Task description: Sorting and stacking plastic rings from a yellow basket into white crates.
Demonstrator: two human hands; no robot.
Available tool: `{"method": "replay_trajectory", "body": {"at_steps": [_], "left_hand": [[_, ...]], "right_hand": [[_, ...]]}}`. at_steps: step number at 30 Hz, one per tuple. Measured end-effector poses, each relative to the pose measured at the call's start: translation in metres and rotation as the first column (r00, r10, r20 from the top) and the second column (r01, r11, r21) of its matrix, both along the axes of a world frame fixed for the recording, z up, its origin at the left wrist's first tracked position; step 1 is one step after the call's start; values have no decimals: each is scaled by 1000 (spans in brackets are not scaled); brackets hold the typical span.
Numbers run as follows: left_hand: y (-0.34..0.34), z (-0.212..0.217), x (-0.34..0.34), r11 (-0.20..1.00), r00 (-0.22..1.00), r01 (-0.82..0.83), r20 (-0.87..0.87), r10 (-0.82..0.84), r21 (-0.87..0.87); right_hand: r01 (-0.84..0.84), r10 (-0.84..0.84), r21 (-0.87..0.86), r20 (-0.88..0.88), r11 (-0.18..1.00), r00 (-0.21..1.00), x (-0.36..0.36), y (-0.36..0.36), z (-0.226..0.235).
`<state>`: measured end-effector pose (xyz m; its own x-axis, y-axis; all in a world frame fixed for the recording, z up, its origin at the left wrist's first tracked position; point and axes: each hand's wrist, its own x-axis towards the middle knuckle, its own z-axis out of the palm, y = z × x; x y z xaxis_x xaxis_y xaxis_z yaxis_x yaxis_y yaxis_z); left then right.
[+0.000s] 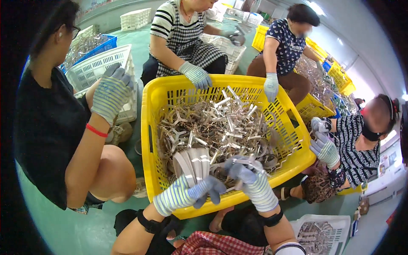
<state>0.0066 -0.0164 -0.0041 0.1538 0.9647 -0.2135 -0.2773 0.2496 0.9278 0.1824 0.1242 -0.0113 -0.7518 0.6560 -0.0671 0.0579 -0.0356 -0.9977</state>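
A large yellow plastic basket (149,123) stands before me, heaped with shiny metal parts (199,114), some three-armed, some tube-shaped. Over its near side, my left hand (191,194), in a striped glove with grey fingers, is closed on a stack of curved metal bands (194,163). My right hand (253,182), gloved alike, is a short way to the right with its fingers bent around a small metal part (248,162). That part's exact shape is partly hidden by the fingers. Both wrists carry dark bands.
Co-workers sit around the basket; their gloved hands (195,75) (271,86) (325,148) are at or near its rim. Another raised glove (112,91) is at the left. A white crate (340,221) with metal parts stands lower right; a white crate (127,55) stands at left.
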Motion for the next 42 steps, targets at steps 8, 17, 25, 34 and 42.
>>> {"method": "replay_trajectory", "body": {"at_steps": [8,17,25,34,42], "left_hand": [[6,-7,15,974,966,188,-205,-159,129],[6,-29,24,958,956,-282,-70,286,59],[10,-9,18,977,966,99,-253,-49,188],[12,-17,-8,730,735,-515,-205,646,450],[16,-34,-11,764,616,153,-665,422,627]], "right_hand": [[-30,44,-234,56,972,997,-4,-14,-12],[-21,-19,-259,-148,966,989,-9,-15,-14],[-30,26,-288,-18,957,999,-3,-15,-14],[38,-238,-522,-321,852,917,2,19,-23],[5,-233,-647,-267,762,935,2,11,5]]}}
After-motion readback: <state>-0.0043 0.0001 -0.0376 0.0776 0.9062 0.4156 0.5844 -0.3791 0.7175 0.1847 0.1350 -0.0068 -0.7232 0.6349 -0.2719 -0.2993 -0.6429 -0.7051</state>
